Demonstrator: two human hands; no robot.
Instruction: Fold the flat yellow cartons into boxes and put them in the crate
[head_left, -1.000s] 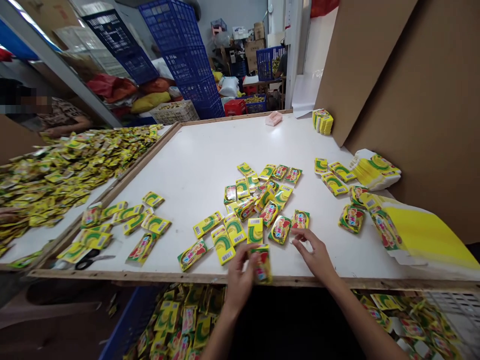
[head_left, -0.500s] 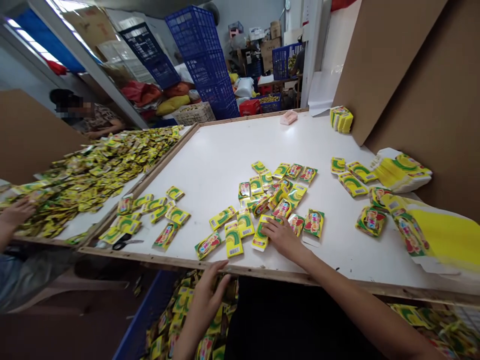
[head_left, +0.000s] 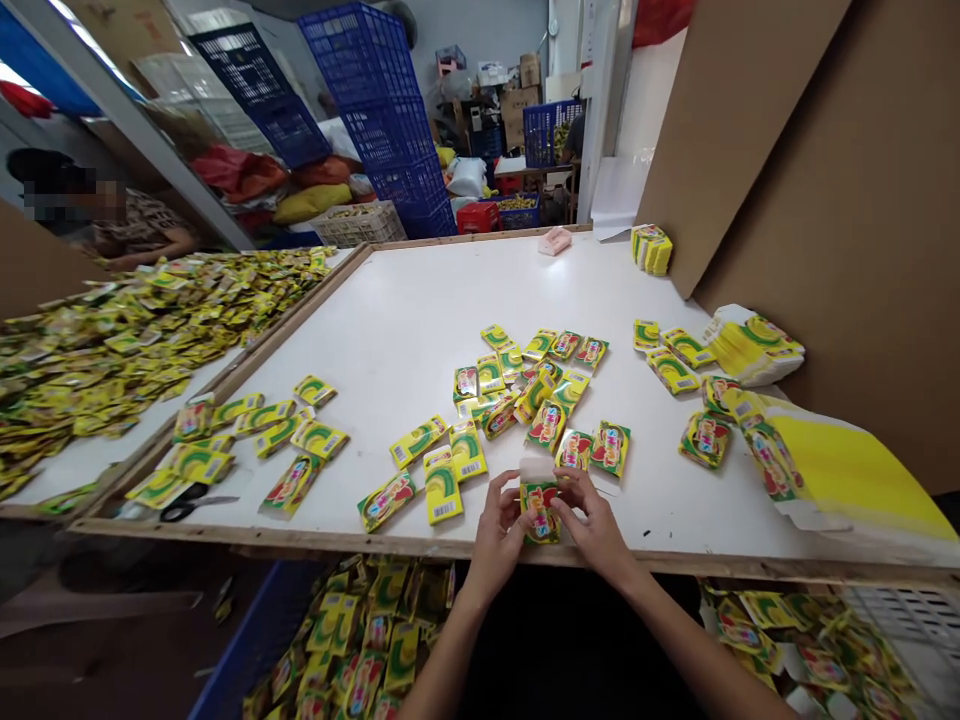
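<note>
Between my two hands at the table's front edge is a small yellow-and-green carton (head_left: pixel 538 500), its printed face toward me and a white flap raised at the far end. My left hand (head_left: pixel 495 535) grips its left side, thumb on the front. On the right side, the fingers and thumb of my right hand (head_left: pixel 592 520) close on it too. Just beyond lie several loose cartons (head_left: pixel 546 425), some banana-side up, others with the red-lettered side up.
Wooden strips edge the white table (head_left: pixel 420 300). Scissors (head_left: pixel 191 502) lie at the left corner among more cartons. Flat carton blanks (head_left: pixel 847 455) are fanned on the right beside cardboard (head_left: pixel 825 200). Below stands a blue crate (head_left: pixel 247 625) of cartons. A person (head_left: pixel 142 225) sits behind the left heap (head_left: pixel 150 340).
My right hand has drawn a carton from the pile to the table edge and it now stands turned up. My left hand has risen from below the edge and taken hold of it.
</note>
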